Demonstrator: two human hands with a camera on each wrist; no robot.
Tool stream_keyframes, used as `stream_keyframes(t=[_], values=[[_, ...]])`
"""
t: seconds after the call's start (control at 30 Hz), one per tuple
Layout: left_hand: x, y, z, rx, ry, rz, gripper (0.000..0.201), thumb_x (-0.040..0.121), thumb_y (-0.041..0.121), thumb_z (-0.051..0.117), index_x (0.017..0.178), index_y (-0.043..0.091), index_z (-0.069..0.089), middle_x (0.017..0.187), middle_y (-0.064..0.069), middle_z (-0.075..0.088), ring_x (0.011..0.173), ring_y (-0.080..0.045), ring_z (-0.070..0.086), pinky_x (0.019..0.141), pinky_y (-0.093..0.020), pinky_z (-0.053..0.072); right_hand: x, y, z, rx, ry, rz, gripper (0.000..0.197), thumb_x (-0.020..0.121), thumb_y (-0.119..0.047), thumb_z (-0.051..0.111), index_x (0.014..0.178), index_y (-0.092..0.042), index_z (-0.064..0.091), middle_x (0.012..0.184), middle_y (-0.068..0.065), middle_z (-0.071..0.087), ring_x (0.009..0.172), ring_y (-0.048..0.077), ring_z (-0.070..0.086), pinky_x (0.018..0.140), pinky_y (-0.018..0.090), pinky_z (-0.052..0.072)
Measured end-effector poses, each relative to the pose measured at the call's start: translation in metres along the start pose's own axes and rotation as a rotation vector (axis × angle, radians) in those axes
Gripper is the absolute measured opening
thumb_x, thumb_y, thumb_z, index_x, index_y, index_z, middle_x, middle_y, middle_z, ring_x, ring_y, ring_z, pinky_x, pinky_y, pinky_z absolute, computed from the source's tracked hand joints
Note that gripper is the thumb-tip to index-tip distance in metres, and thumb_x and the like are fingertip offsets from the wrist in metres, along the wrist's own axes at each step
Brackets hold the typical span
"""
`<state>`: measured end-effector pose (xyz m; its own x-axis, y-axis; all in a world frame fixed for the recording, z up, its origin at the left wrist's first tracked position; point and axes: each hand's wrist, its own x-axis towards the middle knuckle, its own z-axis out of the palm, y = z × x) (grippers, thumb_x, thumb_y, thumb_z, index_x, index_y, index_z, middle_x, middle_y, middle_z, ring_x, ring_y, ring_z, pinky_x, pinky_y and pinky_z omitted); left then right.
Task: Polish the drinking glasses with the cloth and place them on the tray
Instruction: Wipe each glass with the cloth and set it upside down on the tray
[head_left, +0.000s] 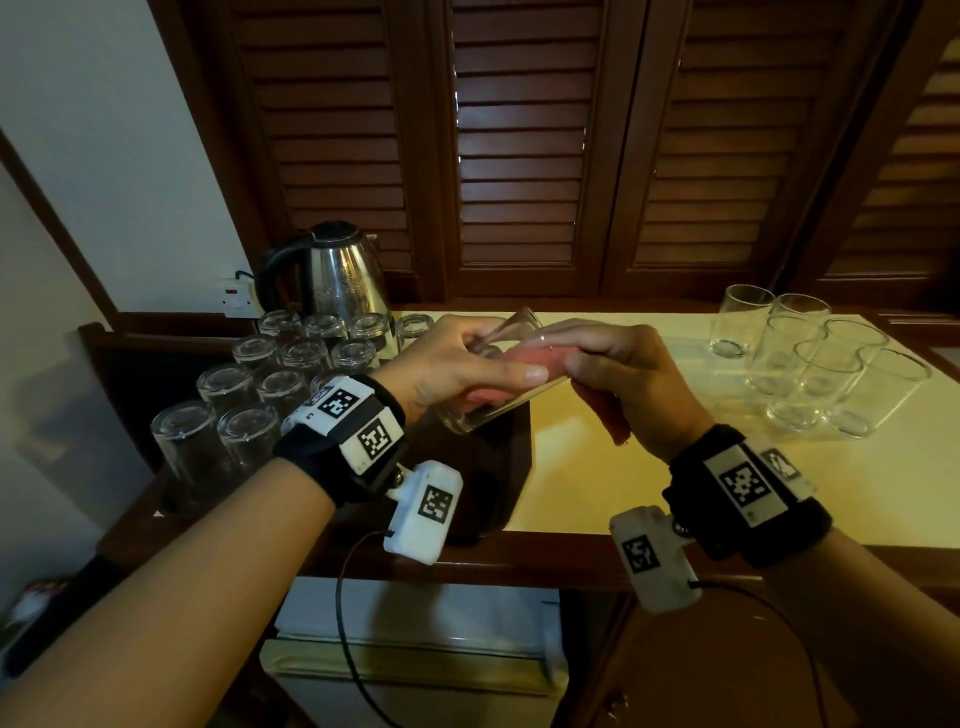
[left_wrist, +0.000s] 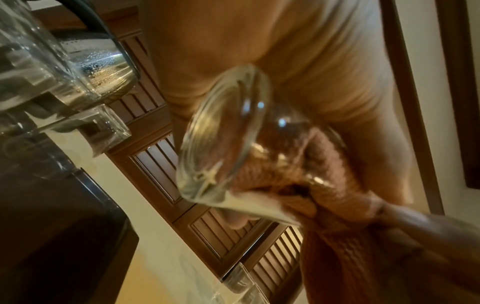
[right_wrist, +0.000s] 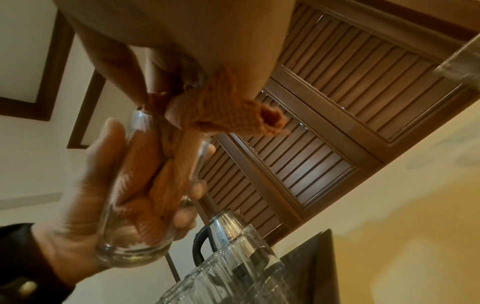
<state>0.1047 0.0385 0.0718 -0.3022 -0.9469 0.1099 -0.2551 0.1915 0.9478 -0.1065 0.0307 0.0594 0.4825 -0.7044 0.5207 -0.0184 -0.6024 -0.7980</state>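
Observation:
My left hand grips a clear drinking glass on its side above the tray's right end, base towards the lower left. A pink-orange cloth is stuffed into the glass, and my right hand pinches the cloth at the glass mouth with fingers reaching in. A cloth tail hangs under that hand. The left wrist view shows the glass base close up with cloth behind it. In the right wrist view the cloth fills the glass, held by my left hand.
A dark tray on the left of the cream counter carries several upside-down glasses. A steel kettle stands behind them. Several upright glasses cluster at the counter's right. Louvred wooden doors rise behind; a small fridge sits below.

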Motion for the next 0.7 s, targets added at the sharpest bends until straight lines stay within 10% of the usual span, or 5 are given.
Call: stream_keyframes(t=[0.13, 0.3, 0.4, 0.7], values=[[0.001, 0.006, 0.001, -0.023, -0.034, -0.011, 0.037, 0.065, 0.031, 0.084, 0.101, 0.028, 0.075, 0.095, 0.0, 0.076, 0.087, -0.015, 0.073, 0.078, -0.027, 0.057, -0.001, -0.004, 0.003, -0.053, -0.215, -0.157, 0.045, 0.082, 0.025, 0.061, 0.126, 0.021, 0.053, 0.119, 0.018, 0.059, 0.078, -0.026, 0.058, 0.064, -0.003, 0.042], [0.0, 0.011, 0.006, -0.043, -0.062, -0.036, 0.037, 0.065, 0.034, 0.083, 0.1, 0.026, 0.072, 0.088, 0.007, 0.076, 0.082, -0.007, 0.072, 0.07, -0.02, 0.056, 0.005, 0.015, 0.008, -0.081, -0.11, -0.131, 0.04, 0.077, 0.001, 0.079, 0.114, -0.006, 0.068, 0.118, 0.011, 0.07, 0.107, 0.011, 0.068, 0.087, 0.026, 0.057], [-0.002, 0.012, 0.006, -0.105, -0.049, -0.025, 0.058, 0.052, 0.053, 0.086, 0.103, 0.029, 0.074, 0.094, 0.004, 0.076, 0.083, -0.01, 0.072, 0.07, -0.022, 0.057, 0.007, 0.017, 0.008, -0.049, -0.014, -0.127, 0.03, 0.077, -0.002, 0.079, 0.106, -0.003, 0.073, 0.11, 0.019, 0.072, 0.103, 0.031, 0.069, 0.085, 0.047, 0.058], [-0.015, -0.001, 0.0, -0.356, -0.128, -0.013, 0.084, 0.06, 0.047, 0.09, 0.129, 0.011, 0.059, 0.108, -0.019, 0.069, 0.068, -0.018, 0.068, 0.055, -0.02, 0.056, 0.007, 0.003, -0.005, 0.054, 0.038, -0.128, 0.027, 0.082, 0.006, 0.07, 0.109, 0.002, 0.067, 0.099, 0.011, 0.069, 0.089, 0.012, 0.067, 0.077, 0.022, 0.055]])
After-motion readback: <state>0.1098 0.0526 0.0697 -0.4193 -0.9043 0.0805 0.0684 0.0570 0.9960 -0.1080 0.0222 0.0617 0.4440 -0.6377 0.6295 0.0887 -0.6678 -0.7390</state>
